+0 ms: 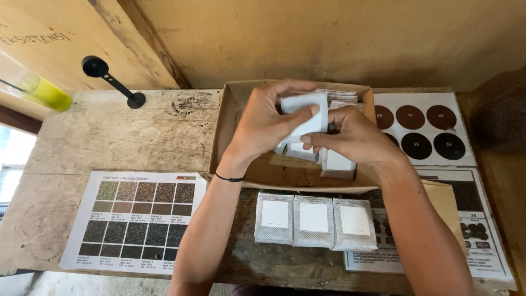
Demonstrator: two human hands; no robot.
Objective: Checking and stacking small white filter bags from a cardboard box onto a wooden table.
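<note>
Right now my left hand (263, 123) and right hand (353, 137) pinch one white filter bag (307, 112) with pressed fingers, above the cardboard box (274, 170). I should hold it softly and peel just one. Three more bags (315, 219) lie on the desk (120, 131).

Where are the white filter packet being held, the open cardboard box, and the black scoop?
white paper filter packet (307, 112), head view, on its flat face between both hands.
open brown cardboard box (227, 131), head view, on its left wall.
black plastic measuring scoop (96, 66), head view, on its round bowl.
</note>
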